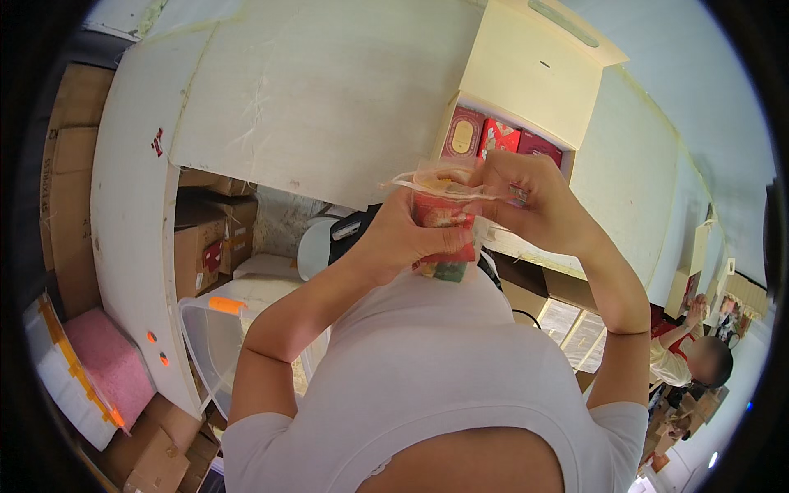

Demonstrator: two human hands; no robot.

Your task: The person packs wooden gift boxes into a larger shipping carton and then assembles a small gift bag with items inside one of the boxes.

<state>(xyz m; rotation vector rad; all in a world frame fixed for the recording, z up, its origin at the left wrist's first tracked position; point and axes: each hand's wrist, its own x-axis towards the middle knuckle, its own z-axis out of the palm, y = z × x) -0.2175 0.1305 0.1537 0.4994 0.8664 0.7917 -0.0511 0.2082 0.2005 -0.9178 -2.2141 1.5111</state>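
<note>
My left hand (pixel 404 237) grips a sheer drawstring pouch (pixel 478 231) in front of my chest, its thumb laid across the front. Through the fabric show a red packet (pixel 441 212) and, at the bottom, something green (pixel 450 272). At the pouch's mouth, my right hand (pixel 533 200) has its fingers bent inward by the pale drawstring (pixel 425 186). A small colourful wrapped piece (pixel 518 195) shows against the right palm. Just beyond stands an open cream gift box (pixel 530 80) with several red and maroon boxes (pixel 463 132) inside, partly covered by my right hand.
The white tabletop (pixel 320 86) stretches ahead and left. Under it are cardboard boxes (pixel 206 246) and a clear plastic bin (pixel 212 339) with orange clips. A pink foam-like block (pixel 108 363) stands at far left. Another person (pixel 675 357) is at the far right, near more open boxes.
</note>
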